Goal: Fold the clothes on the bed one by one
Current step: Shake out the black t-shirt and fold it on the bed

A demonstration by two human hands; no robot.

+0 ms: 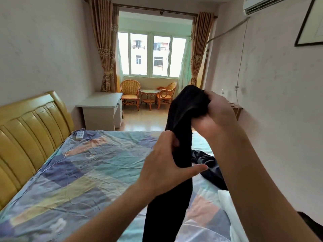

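Black cloth, a long soft garment [178, 137], hangs unfolded between the right hand [216, 114], bunching its top, and the left hand [162, 165], gripping lower. Folding looks barely begun: a dark crumpled garment [209, 166] and a white cloth [229, 206] wait on the patchwork-sheeted bed [78, 172].

The wide left and middle of the bed [73, 172] lies flat, with only a white remote [80, 134] near the headboard [29, 126], which walls off the left edge. On the right side a dark heap [209, 165] and a white cloth [229, 206] take up the sheet. The black garment [176, 154] hangs down from the raised hands, blocking the middle-right. The right wall [271, 102] stands close beside the right arm. Beyond the bed, a white desk [103, 109] stands on the floor.
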